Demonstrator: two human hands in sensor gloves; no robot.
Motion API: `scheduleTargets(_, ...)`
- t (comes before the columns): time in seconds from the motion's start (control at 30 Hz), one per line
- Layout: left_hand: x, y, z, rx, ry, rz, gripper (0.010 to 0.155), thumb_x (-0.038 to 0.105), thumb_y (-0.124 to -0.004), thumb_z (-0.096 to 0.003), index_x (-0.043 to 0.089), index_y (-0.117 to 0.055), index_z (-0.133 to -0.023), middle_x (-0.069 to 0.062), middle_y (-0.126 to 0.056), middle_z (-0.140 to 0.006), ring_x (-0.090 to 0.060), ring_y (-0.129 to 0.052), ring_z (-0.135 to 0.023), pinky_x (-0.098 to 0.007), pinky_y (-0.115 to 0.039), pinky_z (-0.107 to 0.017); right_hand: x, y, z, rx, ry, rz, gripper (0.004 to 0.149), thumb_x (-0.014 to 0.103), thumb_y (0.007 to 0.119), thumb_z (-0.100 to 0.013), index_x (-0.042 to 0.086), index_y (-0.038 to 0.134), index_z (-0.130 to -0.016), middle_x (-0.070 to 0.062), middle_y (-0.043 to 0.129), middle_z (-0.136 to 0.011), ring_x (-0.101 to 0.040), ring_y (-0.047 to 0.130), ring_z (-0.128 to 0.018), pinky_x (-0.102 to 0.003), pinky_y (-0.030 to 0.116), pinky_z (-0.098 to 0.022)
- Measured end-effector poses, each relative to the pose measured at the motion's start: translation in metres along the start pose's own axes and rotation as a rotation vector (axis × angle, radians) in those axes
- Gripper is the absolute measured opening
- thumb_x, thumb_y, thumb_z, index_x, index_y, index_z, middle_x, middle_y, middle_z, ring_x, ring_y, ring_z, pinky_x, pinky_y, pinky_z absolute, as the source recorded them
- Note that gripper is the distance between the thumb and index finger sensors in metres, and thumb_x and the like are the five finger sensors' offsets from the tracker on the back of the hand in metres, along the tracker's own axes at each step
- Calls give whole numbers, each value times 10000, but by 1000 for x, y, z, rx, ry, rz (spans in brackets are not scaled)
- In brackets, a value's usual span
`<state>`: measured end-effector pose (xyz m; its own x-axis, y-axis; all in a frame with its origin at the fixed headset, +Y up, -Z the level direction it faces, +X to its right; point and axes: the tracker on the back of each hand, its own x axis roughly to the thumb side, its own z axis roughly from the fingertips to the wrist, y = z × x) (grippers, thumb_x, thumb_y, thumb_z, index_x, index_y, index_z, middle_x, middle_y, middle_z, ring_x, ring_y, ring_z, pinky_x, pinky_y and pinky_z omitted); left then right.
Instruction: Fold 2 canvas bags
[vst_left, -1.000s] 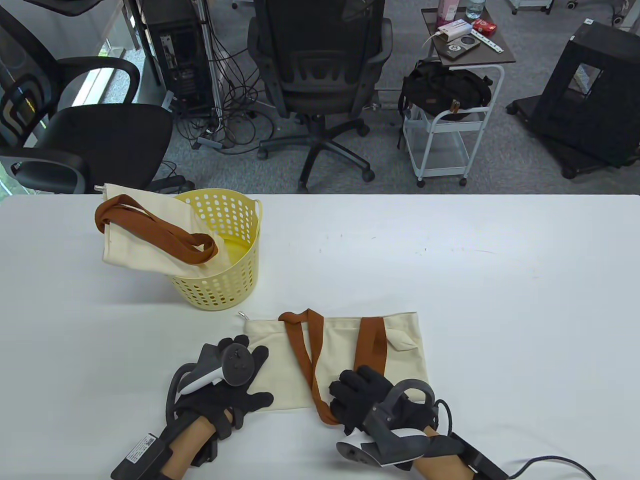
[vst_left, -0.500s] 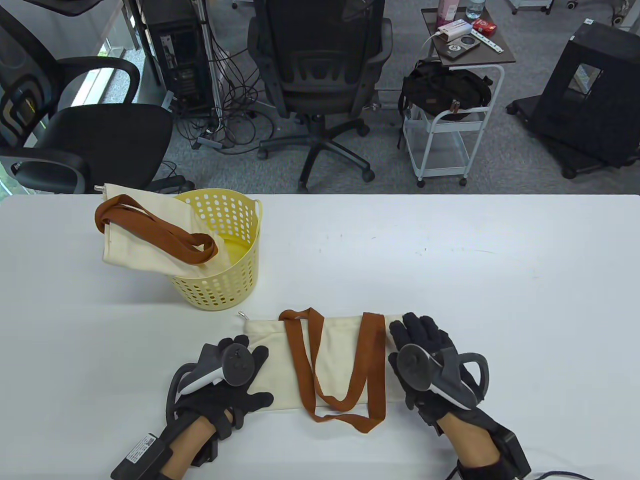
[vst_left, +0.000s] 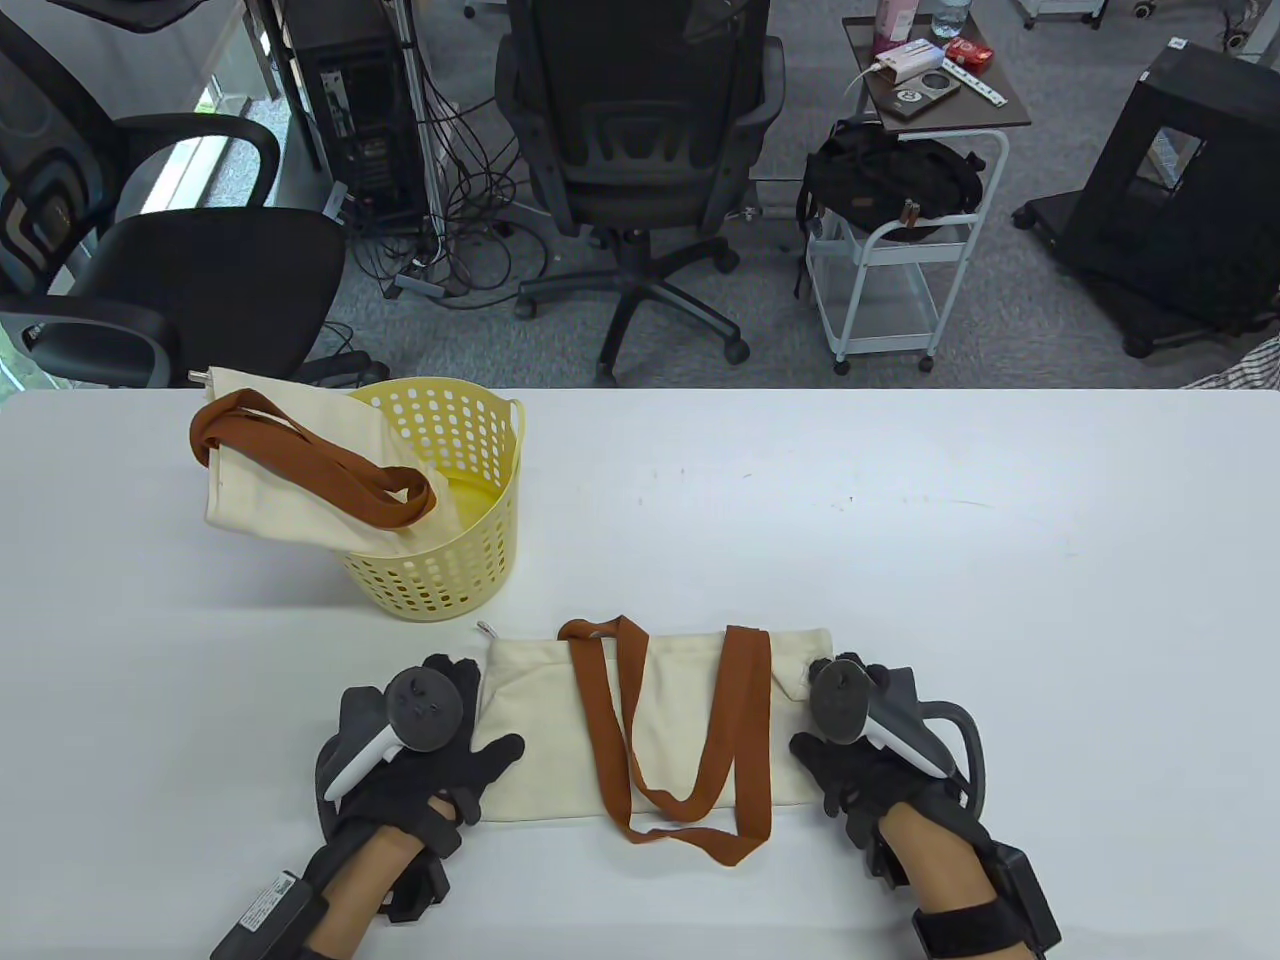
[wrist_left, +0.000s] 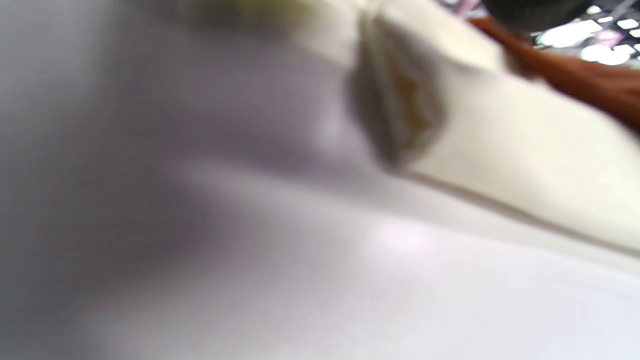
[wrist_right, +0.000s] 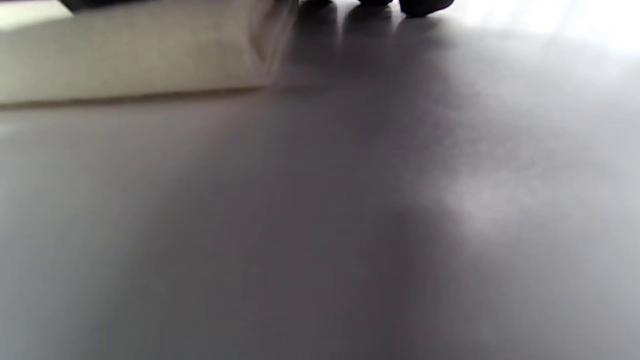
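On the big white table lies a flat cream bag, close to the near edge. It rests between the two hands. Two brown straps run across the bag, and their loops hang past its near edge onto the table.

Farther back on the left stands a yellow basket full of round holes. A second cream bag with brown straps is draped over its rim, part inside and part hanging out on the left side.

At the left end of the flat bag is the left hand in a black glove. Its thumb sits on the bag's near left corner. The fingers are at the bag's left edge, but the tracker on top hides them, so I cannot tell if they pinch the cloth. The left wrist view is blurry and shows only the bag's open end on the table.

At the right end is the right hand. It is at the bag's right edge, and I cannot tell if it grips it. In the right wrist view, dark fingertips touch the table just beside the bag's edge.
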<state>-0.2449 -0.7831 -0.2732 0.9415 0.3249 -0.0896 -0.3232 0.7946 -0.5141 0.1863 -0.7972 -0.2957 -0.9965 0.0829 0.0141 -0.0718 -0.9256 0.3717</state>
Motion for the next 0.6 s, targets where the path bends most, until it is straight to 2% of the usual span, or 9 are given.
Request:
scheduleTargets(0.07,-3,-6,-7,-71,9,14,936,653,-669,-403,185,-189,-1056,-122,49,-1084,-437,95,-1006,-645,-5,-689,1,0,1,6,2,1,751,512,673,-479,223,309,-1068,-130,254,-1150,-419,321,-1047,-587,415,-760)
scheduleTargets(0.1,0,-7,-6,-58,4,11,949,655,-670,-405,178,-163,-1050,-94,69,-1080,-439,121,-994,-653,18,-673,2,0,1,7,4,5,749,513,667,-480,223,305,-1068,-129,249,-1149,-417,315,-1047,-587,412,-760)
scheduleTargets(0.17,7,-5,-5,-14,-24,-26,923,654,-691,-405,189,-241,-1064,-84,30,-1102,-423,80,-1023,-663,-48,-707,4,2,1,5,6,18,743,515,646,-482,220,295,-1066,-136,237,-1146,-412,306,-1047,-586,404,-760)
scheduleTargets(0.23,11,-8,-5,-39,-62,32,920,637,-714,-413,183,-247,-1062,-105,-11,-1113,-422,50,-1034,-666,-30,-692,7,2,2,4,9,31,741,516,630,-483,214,287,-1066,-140,230,-1143,-409,303,-1047,-584,403,-760)
scheduleTargets(0.3,14,-7,-2,8,-72,78,894,595,-745,-426,193,-266,-1064,-109,-100,-1133,-432,-16,-1056,-675,-43,-694,8,2,4,2,12,37,737,515,619,-483,210,285,-1065,-146,228,-1141,-406,304,-1046,-581,406,-760)
scheduleTargets(0.4,15,0,6,86,-77,170,823,537,-766,-445,230,-321,-1066,-90,-340,-1145,-410,-240,-1107,-661,-171,-754,9,2,4,-3,11,37,738,517,620,-482,207,290,-1065,-147,233,-1141,-407,306,-1045,-580,409,-759)
scheduleTargets(0.47,16,5,10,123,-97,235,760,475,-780,-461,241,-370,-1058,-52,-518,-1102,-361,-471,-1096,-580,-333,-812,10,2,4,-8,10,31,739,517,625,-481,204,299,-1066,-149,241,-1140,-408,314,-1043,-580,413,-758)
scheduleTargets(0.53,15,13,14,175,-96,283,693,417,-783,-470,234,-437,-1042,-19,-652,-1037,-297,-769,-982,-489,-615,-788,11,2,4,-18,4,22,741,519,635,-479,202,312,-1066,-151,255,-1141,-408,325,-1043,-580,418,-757)
scheduleTargets(0.6,13,18,15,161,-126,390,664,376,-789,-473,214,-466,-1030,-32,-684,-1011,-180,-971,-791,-409,-794,-673,11,2,3,-16,-3,12,748,527,641,-476,204,314,-1067,-147,257,-1141,-406,324,-1044,-579,415,-757)
